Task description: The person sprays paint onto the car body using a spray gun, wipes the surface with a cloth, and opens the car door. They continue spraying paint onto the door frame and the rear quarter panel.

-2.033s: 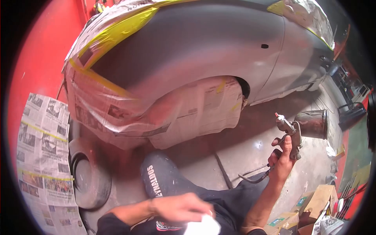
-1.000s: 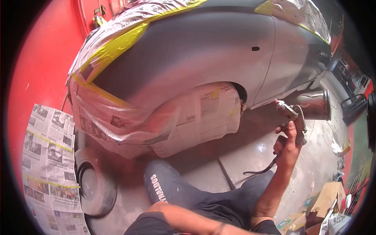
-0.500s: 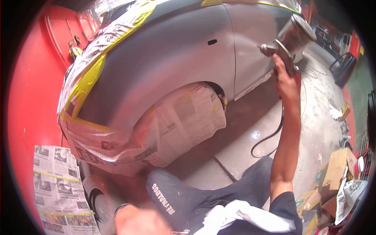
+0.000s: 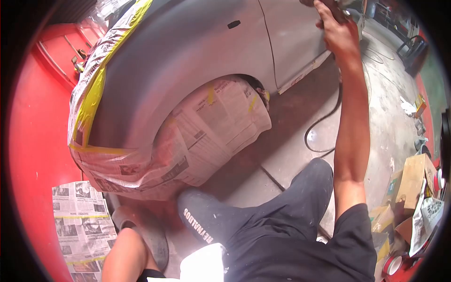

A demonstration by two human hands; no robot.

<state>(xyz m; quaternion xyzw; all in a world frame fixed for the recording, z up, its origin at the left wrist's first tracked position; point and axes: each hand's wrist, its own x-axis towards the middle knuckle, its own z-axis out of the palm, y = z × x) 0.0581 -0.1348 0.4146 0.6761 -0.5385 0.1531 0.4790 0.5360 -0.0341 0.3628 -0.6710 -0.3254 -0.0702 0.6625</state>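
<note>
Evidently spraying is the step in hand: the grey car [image 4: 188, 51], its wheel wrapped in newspaper [image 4: 221, 122], fills the far left. The raised right hand [image 4: 337, 32] works at the door panel [image 4: 291, 37], far right. A next pass, I judge, calls for a steady sweep along that panel, with the hose [image 4: 306, 137] lying free on the floor [image 4: 291, 164]. The hand's grip is closed tight around the spray gun [image 4: 351, 9], which is mostly cut off by the top edge. The left hand is out of view; only its forearm [image 4: 123, 256] shows, near left.
</note>
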